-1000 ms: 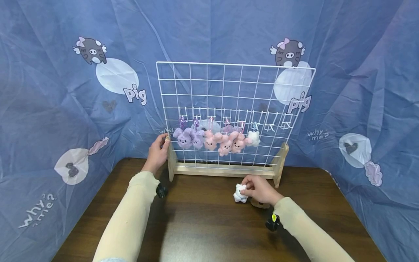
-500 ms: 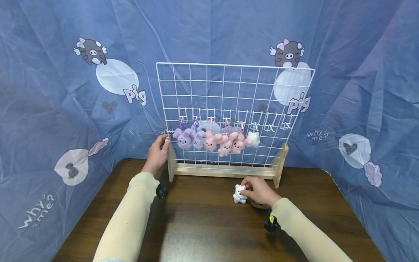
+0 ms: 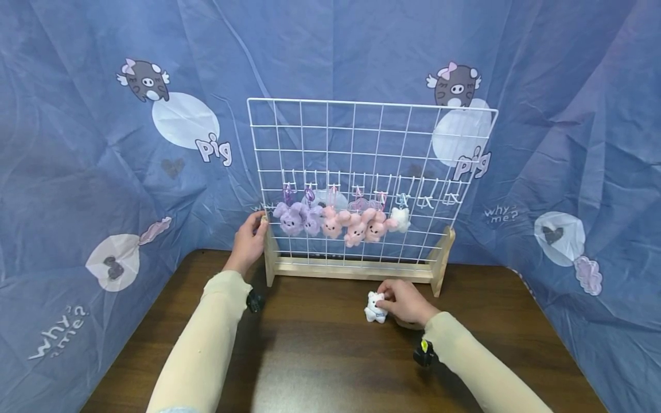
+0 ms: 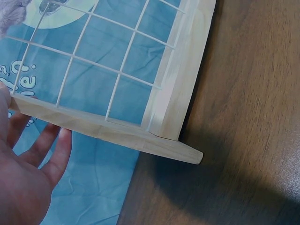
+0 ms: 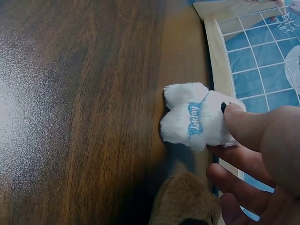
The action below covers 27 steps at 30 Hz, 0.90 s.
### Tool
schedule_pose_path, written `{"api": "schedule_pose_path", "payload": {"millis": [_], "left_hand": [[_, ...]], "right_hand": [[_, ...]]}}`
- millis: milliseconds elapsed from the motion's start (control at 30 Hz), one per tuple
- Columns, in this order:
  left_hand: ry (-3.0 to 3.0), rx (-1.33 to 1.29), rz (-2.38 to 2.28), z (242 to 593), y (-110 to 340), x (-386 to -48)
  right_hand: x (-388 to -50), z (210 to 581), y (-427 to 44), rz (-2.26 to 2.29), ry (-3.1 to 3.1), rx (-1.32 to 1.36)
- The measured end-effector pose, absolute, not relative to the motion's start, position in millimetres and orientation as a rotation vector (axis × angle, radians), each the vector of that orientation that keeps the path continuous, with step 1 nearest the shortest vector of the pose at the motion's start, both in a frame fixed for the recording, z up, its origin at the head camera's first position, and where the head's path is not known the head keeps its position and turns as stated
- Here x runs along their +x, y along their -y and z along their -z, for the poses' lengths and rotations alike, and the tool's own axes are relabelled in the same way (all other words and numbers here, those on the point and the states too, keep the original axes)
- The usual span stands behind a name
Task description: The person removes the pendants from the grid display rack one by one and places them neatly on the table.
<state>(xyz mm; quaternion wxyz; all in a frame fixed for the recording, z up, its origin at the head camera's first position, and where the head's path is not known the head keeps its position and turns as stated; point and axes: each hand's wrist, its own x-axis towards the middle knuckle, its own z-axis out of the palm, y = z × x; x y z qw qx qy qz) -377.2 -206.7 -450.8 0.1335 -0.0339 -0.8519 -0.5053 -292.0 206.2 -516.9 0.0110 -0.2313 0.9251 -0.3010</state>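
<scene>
My right hand point(image 3: 408, 301) pinches a small white plush toy point(image 3: 374, 307) by its head, between thumb and fingers. Its blue embroidered band and two stubby legs show in the right wrist view. Close beneath that hand is a brown plush point(image 5: 185, 199), partly cut off by the frame. At the left end of a white wire grid rack point(image 3: 351, 129), my left hand point(image 3: 248, 244) grips the wooden side post point(image 4: 98, 129), fingers behind it. Hooks on the rack carry purple plush bunnies point(image 3: 291, 219), pink plush bunnies point(image 3: 356, 229) and a white plush point(image 3: 400, 218).
Two white hooks point(image 3: 425, 201) at the rack's right bear no toy. The rack's wooden base point(image 3: 351, 268) stands toward the back of the dark brown table point(image 3: 320, 350). A blue printed cloth point(image 3: 330, 51) hangs behind and at both sides.
My right hand has shifted slightly left and toward me with the white plush toy in it. The left hand keeps its grip on the post.
</scene>
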Motion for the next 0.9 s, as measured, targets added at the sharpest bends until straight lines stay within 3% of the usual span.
{"api": "schedule_pose_path", "payload": {"millis": [533,900], "left_hand": [[2.471,-0.098,1.479,451,208,-377],[2.484,-0.096,1.474,451,207,-377]], "right_hand": [[-289,514,-201,0.788,-2.929,-0.785],[-290,497,-208,0.862,-2.955,-0.637]]}}
